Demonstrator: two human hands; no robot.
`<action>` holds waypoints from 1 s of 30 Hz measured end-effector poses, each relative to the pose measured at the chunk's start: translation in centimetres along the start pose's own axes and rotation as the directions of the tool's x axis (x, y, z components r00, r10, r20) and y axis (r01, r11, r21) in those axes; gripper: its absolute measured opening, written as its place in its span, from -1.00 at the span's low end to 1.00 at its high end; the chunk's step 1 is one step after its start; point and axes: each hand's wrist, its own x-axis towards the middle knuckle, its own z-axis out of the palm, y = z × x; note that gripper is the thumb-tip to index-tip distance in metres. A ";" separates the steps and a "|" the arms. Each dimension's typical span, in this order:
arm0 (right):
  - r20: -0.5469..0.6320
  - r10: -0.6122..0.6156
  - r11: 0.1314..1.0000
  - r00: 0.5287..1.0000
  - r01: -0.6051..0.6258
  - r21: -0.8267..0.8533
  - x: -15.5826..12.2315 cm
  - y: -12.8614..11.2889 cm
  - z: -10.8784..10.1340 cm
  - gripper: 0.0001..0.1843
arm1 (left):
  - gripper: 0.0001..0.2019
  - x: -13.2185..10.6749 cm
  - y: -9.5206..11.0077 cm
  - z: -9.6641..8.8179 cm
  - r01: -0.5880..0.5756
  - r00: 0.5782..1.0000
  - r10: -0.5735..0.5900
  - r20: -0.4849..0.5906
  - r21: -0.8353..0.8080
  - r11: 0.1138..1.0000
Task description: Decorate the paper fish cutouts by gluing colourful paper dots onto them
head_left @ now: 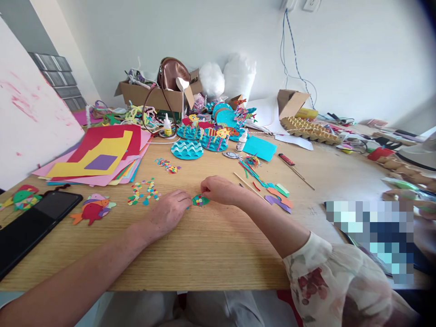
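A small green paper fish [200, 200] dotted with coloured scales lies on the wooden table [211, 245] between my hands. My left hand [168, 211] rests knuckles up at its left edge, fingers curled down onto the table. My right hand [220, 190] is bent over its upper right edge, fingertips pinched together on the piece. What the fingertips hold is too small to make out. Loose coloured paper dots [145, 193] lie just left of my left hand.
A black tablet [30, 225] and finished paper fish [92, 210] lie at the left. Stacked coloured sheets [102, 156], blue wave discs [186, 149], glue bottles [241, 141], a wooden stick [248, 185], paper scraps [277, 196] and a cardboard box [153, 95] fill the back.
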 end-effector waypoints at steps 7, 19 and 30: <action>0.008 0.017 1.000 1.000 -0.017 -0.021 0.0 -0.2 -0.1 -0.76 | -0.73 -0.2 -0.1 0.1 0.015 1.000 -0.014 0.016 -0.017 1.000; -0.008 0.029 0.998 1.000 -0.029 -0.049 0.0 -0.4 -0.3 -0.75 | -0.71 -0.1 -0.2 0.3 -0.005 1.000 0.004 0.016 0.005 1.000; 0.027 0.020 0.999 0.999 -0.019 -0.048 0.1 -0.5 -0.3 -0.74 | -0.73 -0.1 -0.3 0.3 -0.012 1.000 0.012 0.020 -0.007 1.000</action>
